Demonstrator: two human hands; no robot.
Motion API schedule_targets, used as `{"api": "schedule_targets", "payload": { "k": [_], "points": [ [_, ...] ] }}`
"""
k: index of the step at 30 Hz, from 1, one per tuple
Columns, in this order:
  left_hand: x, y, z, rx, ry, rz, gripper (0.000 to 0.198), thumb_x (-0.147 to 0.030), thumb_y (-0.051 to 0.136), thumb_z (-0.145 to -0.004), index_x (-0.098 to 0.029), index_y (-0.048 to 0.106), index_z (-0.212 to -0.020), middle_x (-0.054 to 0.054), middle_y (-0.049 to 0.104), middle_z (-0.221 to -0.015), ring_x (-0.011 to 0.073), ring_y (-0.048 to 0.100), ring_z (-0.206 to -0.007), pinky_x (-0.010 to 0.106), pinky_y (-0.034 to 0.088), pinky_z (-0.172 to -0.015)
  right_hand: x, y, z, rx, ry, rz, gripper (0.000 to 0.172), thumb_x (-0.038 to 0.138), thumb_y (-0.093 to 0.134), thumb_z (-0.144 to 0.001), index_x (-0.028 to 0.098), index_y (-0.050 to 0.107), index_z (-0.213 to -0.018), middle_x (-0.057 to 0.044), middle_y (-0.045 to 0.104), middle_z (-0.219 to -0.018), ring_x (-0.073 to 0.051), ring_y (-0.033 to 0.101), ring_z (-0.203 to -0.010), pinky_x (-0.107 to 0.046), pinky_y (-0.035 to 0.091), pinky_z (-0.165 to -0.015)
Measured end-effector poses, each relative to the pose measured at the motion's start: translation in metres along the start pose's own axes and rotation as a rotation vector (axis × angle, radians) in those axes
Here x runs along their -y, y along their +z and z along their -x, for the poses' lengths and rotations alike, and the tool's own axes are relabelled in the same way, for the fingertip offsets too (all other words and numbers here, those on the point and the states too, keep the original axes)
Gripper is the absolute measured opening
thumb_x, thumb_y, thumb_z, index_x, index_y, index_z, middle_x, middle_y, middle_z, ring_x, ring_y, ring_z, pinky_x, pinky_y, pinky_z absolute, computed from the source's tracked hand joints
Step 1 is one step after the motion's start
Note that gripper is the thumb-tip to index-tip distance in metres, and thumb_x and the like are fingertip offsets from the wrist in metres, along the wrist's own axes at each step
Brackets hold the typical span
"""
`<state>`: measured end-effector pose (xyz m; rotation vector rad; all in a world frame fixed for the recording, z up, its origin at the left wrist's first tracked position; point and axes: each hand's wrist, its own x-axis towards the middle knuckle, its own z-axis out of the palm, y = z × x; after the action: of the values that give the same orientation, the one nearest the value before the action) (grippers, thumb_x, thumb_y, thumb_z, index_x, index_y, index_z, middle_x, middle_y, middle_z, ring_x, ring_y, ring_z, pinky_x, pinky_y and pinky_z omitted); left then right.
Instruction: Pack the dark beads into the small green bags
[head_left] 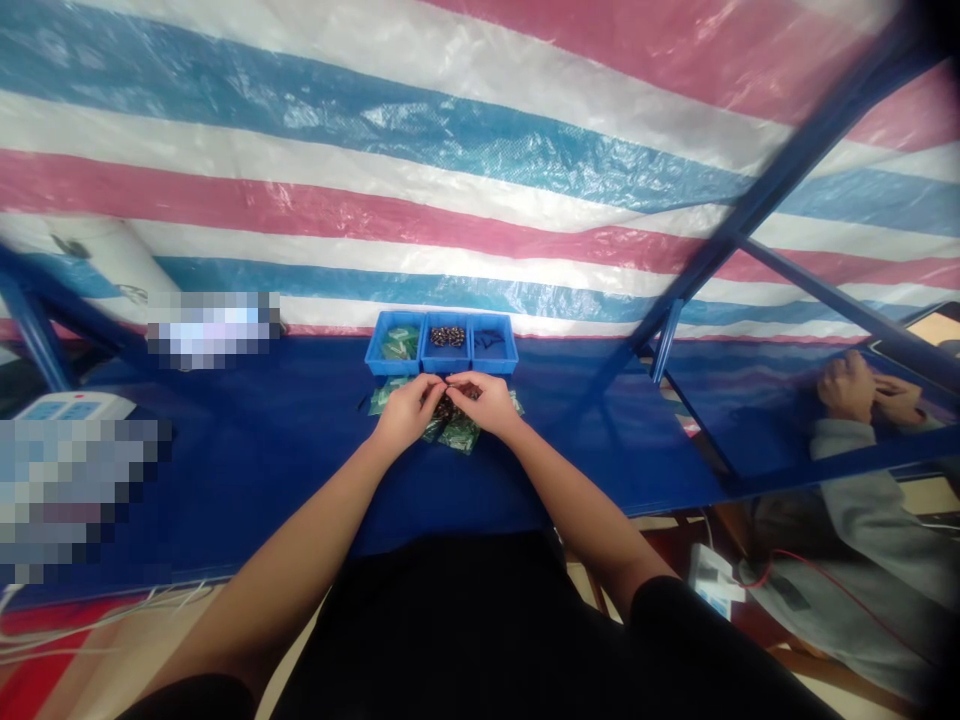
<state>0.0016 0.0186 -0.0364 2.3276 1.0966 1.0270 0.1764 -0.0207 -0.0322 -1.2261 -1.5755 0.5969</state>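
Note:
My left hand (409,408) and my right hand (486,402) meet fingertip to fingertip above the blue table. Both are closed in a pinch, and whatever lies between the fingers is too small to make out. Beneath them is a heap of small dark brown pieces (445,407), partly hidden by the hands. Green clear-looking packets (459,434) lie around and under the heap. Just beyond stand three joined blue bins: the left bin (374,354) holds green packets, the middle bin (448,365) small dark and gold bead-like pieces, the right bin (512,352) a few small dark pieces.
A striped plastic sheet (450,220) hangs behind the blue table (300,480). Blue metal frame bars (739,235) slant across the right side. A white power strip (79,406) sits at the left. Another person's hands (847,388) are at the far right, beyond the bars.

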Motion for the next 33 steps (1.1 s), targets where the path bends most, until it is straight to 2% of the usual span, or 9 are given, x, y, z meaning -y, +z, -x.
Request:
{"api": "schedule_targets", "payload": {
  "k": [6,18,24,28,33],
  "points": [
    [-0.0016,-0.0013,0.0007,-0.006,-0.005,-0.004,0.029,-0.042,0.047,-0.092,-0.019,0.062,-0.102,-0.002,0.060,-0.064,0.0116,0.054,-0.054,0.022,0.042,-0.057,-0.0026,0.0001,0.0000,0.004,-0.004,-0.021,0.026,0.034,0.062,-0.080,0.018,0.070,-0.099,-0.005,0.072,-0.088,-0.014,0.065,-0.070,-0.026,0.056,-0.070],
    [0.0005,-0.0019,0.0001,0.012,0.032,-0.016,0.030,-0.041,0.048,-0.092,-0.021,0.060,-0.110,-0.002,0.059,-0.067,0.0121,0.056,-0.060,0.022,0.043,-0.060,0.0012,-0.0031,-0.0010,-0.041,0.016,-0.022,0.029,0.036,0.063,-0.080,0.017,0.071,-0.101,-0.006,0.073,-0.087,-0.014,0.065,-0.069,-0.027,0.055,-0.069],
    [-0.0008,-0.0039,-0.0008,-0.005,0.040,-0.040,0.028,-0.041,0.048,-0.092,-0.021,0.064,-0.103,0.000,0.063,-0.069,0.0127,0.058,-0.062,0.022,0.044,-0.062,-0.0001,-0.0034,-0.0003,-0.043,0.010,-0.013,0.030,0.037,0.064,-0.079,0.017,0.073,-0.099,-0.006,0.073,-0.089,-0.015,0.065,-0.069,-0.028,0.056,-0.070],
    [-0.0021,-0.0046,-0.0004,0.022,0.028,-0.031,0.028,-0.041,0.046,-0.093,-0.021,0.063,-0.101,0.001,0.067,-0.079,0.0140,0.060,-0.067,0.023,0.044,-0.064,-0.0023,-0.0026,0.0002,-0.016,0.002,-0.032,0.031,0.038,0.063,-0.079,0.018,0.071,-0.102,-0.006,0.073,-0.087,-0.014,0.065,-0.068,-0.027,0.055,-0.069],
    [-0.0056,-0.0046,0.0000,0.034,-0.006,-0.043,0.027,-0.041,0.044,-0.094,-0.021,0.061,-0.101,0.001,0.066,-0.076,0.0145,0.060,-0.066,0.023,0.043,-0.063,-0.0022,-0.0021,-0.0003,-0.004,-0.005,-0.043,0.031,0.037,0.062,-0.080,0.018,0.071,-0.103,-0.005,0.072,-0.086,-0.014,0.065,-0.069,-0.027,0.055,-0.070]
  ]
}}
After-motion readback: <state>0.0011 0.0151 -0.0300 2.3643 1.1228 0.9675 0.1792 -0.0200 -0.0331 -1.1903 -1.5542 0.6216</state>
